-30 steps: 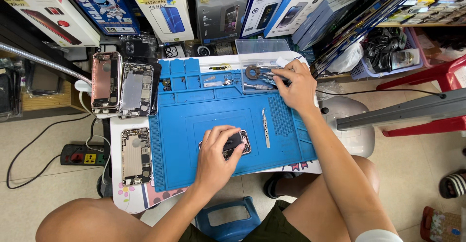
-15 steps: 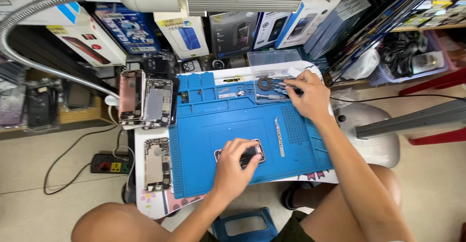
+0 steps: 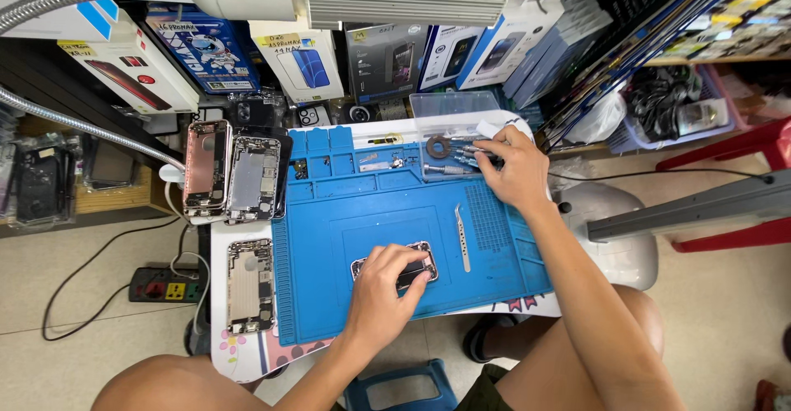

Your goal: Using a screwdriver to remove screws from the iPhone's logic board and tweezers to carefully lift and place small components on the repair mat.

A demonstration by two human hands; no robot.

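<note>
- The person's left hand (image 3: 387, 291) lies flat on an opened phone (image 3: 395, 269), fingers curled over it, pinning it to the middle of a blue repair mat (image 3: 329, 238).
- The right hand (image 3: 511, 168) reaches to the mat's far tool trays, fingers pinched around the slim screwdrivers (image 3: 453, 160) there; which one it grips cannot be told.
- Metal tweezers (image 3: 462, 236) lie loose on the mat between the hands.
- The step in hand looks like choosing a tool while the phone is steadied; the next move calls for bringing that tool's tip precisely to the phone without shifting it.
- Three more stripped phone shells (image 3: 239, 180) sit at the mat's left edge.
</note>
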